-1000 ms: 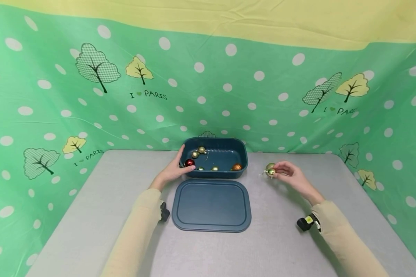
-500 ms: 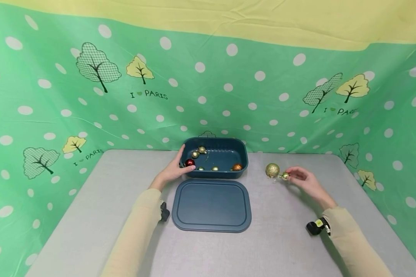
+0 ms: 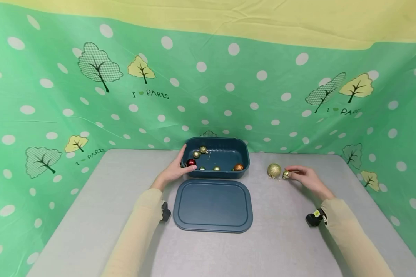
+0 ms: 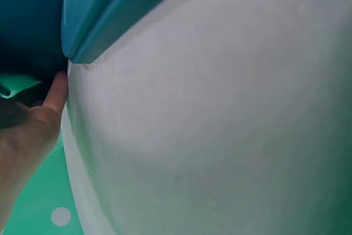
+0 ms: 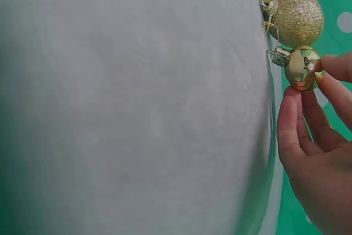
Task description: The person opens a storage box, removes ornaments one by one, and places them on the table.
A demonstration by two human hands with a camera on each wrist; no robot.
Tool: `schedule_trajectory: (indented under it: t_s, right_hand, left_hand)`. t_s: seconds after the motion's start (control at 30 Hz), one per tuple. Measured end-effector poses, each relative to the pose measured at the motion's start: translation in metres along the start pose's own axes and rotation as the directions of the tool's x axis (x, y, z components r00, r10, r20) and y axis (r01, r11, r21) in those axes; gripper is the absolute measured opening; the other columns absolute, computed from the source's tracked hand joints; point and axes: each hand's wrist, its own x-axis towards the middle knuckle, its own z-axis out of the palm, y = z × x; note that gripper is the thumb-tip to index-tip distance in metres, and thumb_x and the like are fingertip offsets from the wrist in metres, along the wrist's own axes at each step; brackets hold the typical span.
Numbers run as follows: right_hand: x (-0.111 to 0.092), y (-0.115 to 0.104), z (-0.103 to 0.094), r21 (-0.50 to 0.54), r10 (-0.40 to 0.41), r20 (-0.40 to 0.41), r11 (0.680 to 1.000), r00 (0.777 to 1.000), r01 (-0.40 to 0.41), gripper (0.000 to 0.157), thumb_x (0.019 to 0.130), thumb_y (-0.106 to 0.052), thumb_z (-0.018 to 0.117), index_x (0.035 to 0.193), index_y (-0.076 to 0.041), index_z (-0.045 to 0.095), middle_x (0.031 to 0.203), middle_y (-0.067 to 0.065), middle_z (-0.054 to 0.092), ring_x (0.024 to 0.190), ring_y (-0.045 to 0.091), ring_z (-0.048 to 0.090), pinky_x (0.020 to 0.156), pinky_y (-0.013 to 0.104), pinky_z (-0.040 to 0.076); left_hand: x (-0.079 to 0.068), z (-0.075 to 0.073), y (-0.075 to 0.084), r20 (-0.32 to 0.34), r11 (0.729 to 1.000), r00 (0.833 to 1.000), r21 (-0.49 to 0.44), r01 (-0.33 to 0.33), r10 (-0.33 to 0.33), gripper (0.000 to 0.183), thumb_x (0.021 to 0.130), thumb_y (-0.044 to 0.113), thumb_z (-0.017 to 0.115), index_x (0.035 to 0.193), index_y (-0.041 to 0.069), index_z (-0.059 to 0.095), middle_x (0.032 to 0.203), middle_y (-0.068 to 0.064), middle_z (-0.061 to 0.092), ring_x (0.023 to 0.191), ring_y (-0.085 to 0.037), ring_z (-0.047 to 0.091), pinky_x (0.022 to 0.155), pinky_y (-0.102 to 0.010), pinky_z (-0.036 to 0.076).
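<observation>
In the head view, my left hand (image 3: pixel 173 169) lies against the left front corner of a dark blue plastic box (image 3: pixel 214 174), thumb at the front rim and straight fingers along the left side. Inside the box are a red bauble (image 3: pixel 191 162), an orange glitter bauble (image 3: pixel 238 167) and several small gold baubles (image 3: pixel 203 149). To the right, my right hand (image 3: pixel 306 179) pinches a small shiny gold bauble (image 5: pixel 301 69) between thumb and fingertips, its silver cap facing left. A larger gold glitter bauble (image 3: pixel 274 170) with a gold string sits just left of it on the table.
A flat blue lid (image 3: pixel 213 206) lies on the grey table (image 3: pixel 277 238) directly in front of the box. Behind the table hangs a green dotted cloth (image 3: pixel 228 100) with printed trees, which also runs down both sides.
My right hand has drawn the small gold bauble to the right, away from in front of the larger glitter bauble. My left hand stays at the box corner.
</observation>
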Motion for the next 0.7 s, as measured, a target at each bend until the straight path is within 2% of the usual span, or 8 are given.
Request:
schedule_trajectory:
  t_s: [0.1,0.23,0.47,0.7]
  right_hand:
    - [0.004,-0.001,0.0,-0.013,-0.014,0.015,1.0,1.0,0.015,0.04,0.095,-0.007,0.06,0.128,0.014,0.052,0.122,0.034,0.055,0.093,0.001,0.058,0.083,0.016,0.046]
    - [0.008,-0.001,0.001,0.024,-0.035,0.032,0.999,0.999,0.035,0.039,0.095,-0.004,0.058,0.127,0.017,0.049,0.121,0.036,0.053,0.092,0.003,0.059,0.08,0.02,0.051]
    - [0.014,0.001,0.003,-0.007,-0.048,0.031,0.999,0.998,0.048,0.031,0.096,-0.005,0.056,0.117,0.018,0.053,0.107,0.031,0.059,0.084,0.011,0.061,0.073,0.025,0.053]
    - [0.014,0.0,0.003,-0.043,-0.024,0.055,0.999,0.998,0.026,0.035,0.097,-0.009,0.056,0.123,0.014,0.054,0.113,0.031,0.059,0.085,0.016,0.061,0.071,0.028,0.052]
  left_hand:
    - [0.0,0.001,0.0,0.0,1.0,1.0,0.003,-0.004,0.004,0.1,0.091,0.031,0.068,0.156,0.024,-0.007,0.161,-0.011,-0.005,0.145,-0.034,0.002,0.113,-0.056,0.011]
    - [0.001,0.001,-0.001,-0.003,1.0,1.0,-0.002,-0.008,0.008,0.1,0.091,0.031,0.068,0.156,0.024,-0.007,0.161,-0.011,-0.005,0.145,-0.034,0.002,0.113,-0.056,0.011]
    - [0.001,0.001,-0.001,0.0,1.0,1.0,-0.014,-0.008,0.008,0.099,0.091,0.031,0.068,0.156,0.025,-0.007,0.161,-0.009,-0.005,0.145,-0.033,0.001,0.113,-0.055,0.01]
    - [0.002,0.001,-0.002,-0.002,1.0,1.0,-0.025,-0.008,0.008,0.098,0.091,0.031,0.068,0.156,0.025,-0.006,0.161,-0.009,-0.005,0.145,-0.033,0.001,0.113,-0.055,0.01]
